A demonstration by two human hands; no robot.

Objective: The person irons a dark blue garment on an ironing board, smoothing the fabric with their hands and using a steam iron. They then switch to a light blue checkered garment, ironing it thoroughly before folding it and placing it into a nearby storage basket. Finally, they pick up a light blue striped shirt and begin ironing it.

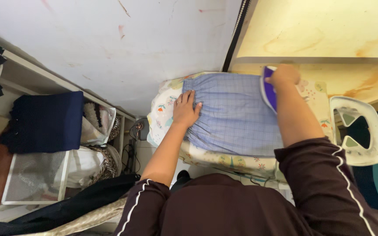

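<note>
A blue checked garment (237, 116) with a gathered waistband lies spread on an ironing board (165, 102) with a floral cover. My left hand (185, 109) rests flat on the garment's left side, fingers apart, pressing the cloth down. My right hand (284, 75) grips the handle of a purple and white iron (268, 89) at the garment's far right edge.
A white iron rest (358, 131) sticks out at the board's right end. To the left, shelves hold a folded dark blue cloth (44, 122), a wire basket (36, 177) and bundled fabric. Dark clothes (57, 209) lie at the lower left. A white wall stands behind.
</note>
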